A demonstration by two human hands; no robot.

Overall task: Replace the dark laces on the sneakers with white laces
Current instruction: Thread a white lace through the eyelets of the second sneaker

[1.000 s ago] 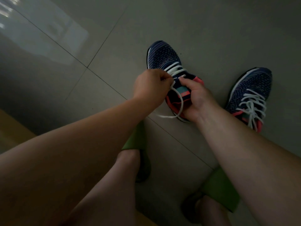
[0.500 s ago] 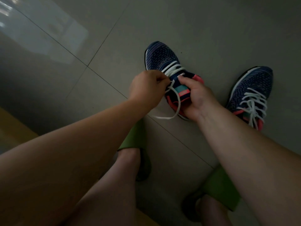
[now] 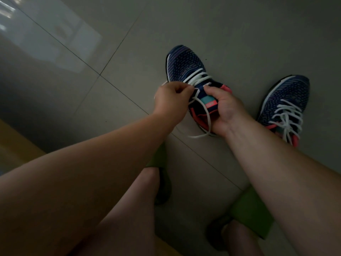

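Note:
Two navy sneakers with coral trim stand on the grey tiled floor. The left sneaker [image 3: 186,64] carries a white lace [image 3: 198,75] threaded through its lower eyelets, with a loose end looping down over the heel to the floor. My left hand [image 3: 170,102] pinches the lace at the shoe's left side, fingers curled. My right hand [image 3: 224,108] grips the collar and tongue of that sneaker from the right. The right sneaker [image 3: 287,97] stands apart at the right, fully laced in white.
My bare legs and feet in green-strapped slippers [image 3: 247,217] fill the foreground below the shoes. A wooden edge [image 3: 16,143] shows at the lower left. Tile seams cross the floor [image 3: 92,71].
My left hand has moved slightly left and up, drawing the lace tighter across the eyelets. My right hand keeps its grip on the collar. The right sneaker has not moved.

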